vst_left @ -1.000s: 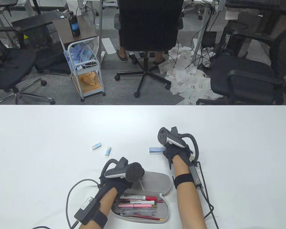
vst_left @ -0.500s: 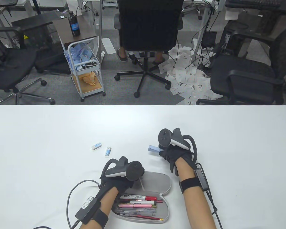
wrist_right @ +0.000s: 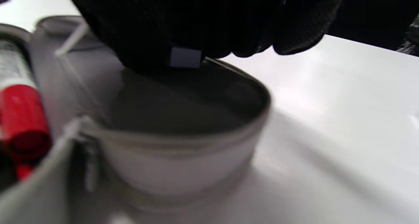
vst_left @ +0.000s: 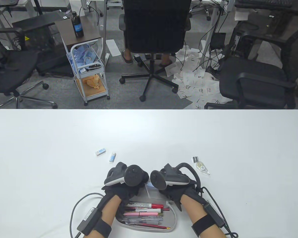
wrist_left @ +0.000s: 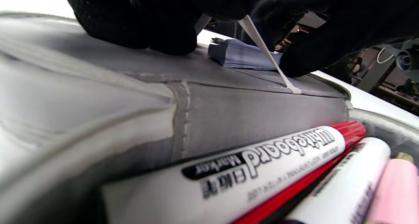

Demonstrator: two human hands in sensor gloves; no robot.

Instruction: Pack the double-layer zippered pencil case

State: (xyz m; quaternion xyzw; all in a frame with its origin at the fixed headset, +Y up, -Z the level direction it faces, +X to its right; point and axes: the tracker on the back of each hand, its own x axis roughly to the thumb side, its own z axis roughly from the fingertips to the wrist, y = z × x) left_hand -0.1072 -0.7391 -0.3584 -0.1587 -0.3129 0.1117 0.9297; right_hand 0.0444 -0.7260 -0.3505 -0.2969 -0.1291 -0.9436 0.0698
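The grey pencil case lies open at the table's near edge. Its near half holds a whiteboard marker, a pink pen and several other pens. My left hand presses its fingertips on the case's far half. My right hand grips a small blue box and holds it down inside that far half, beside a white strap. The box's end shows under my right fingers. The trackers hide most of both hands in the table view.
Two small erasers lie left of the hands. A correction tape and a small black-and-white item lie to the right. The table's far edge borders office chairs and a cart.
My right hand lifted the blue box off the table and brought it back and left into the case's far half. The correction tape it had covered now shows. My left hand shifted slightly.
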